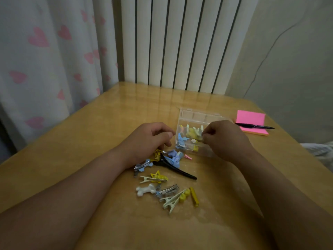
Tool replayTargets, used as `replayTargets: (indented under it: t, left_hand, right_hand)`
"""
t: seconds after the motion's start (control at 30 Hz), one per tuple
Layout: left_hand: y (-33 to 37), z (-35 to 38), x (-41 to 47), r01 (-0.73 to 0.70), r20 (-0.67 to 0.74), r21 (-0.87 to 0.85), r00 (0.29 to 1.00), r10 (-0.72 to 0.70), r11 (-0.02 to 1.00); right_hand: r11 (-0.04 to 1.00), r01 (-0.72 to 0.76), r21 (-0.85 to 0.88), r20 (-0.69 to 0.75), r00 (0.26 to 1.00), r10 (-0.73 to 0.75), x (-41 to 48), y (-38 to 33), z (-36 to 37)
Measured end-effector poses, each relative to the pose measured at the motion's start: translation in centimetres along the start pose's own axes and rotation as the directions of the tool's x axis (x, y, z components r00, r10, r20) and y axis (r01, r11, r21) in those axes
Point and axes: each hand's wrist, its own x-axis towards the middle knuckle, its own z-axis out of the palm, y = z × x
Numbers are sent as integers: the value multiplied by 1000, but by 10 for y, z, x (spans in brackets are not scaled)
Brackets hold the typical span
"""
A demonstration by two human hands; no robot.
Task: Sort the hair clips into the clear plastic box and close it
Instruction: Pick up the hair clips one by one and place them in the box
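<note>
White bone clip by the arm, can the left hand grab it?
Probably yes. The white bone clip lies uncovered on the table, just beside the left forearm, so the left hand only needs to pull back toward it.

The wooden desk (108,123) is gleaming glossy (reflections lying along its far edge). The clear plastic box (198,115) is looking smooth, the paper pad (250,118) matt.
</note>
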Motion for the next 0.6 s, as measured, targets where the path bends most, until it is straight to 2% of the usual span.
replayTargets:
  t: [0.33, 0.47, 0.6]
  left_hand:
    - [1, -1, -2, 0, -5, 4, 1000, 0, 1000]
    - [3, -2, -2, 3, -14, 13, 1000, -3, 1000]
    - [4, -3, -2, 5, -22, 16, 1000, -5, 1000]
  right_hand:
    - [986, 133, 97, -120, 985, -121, -19, 0, -10]
    - [976, 211, 60, -197, 961, -195, -26, -7, -19]
    - [949, 300, 97, -132, 949, -286, -34, -17, -29]
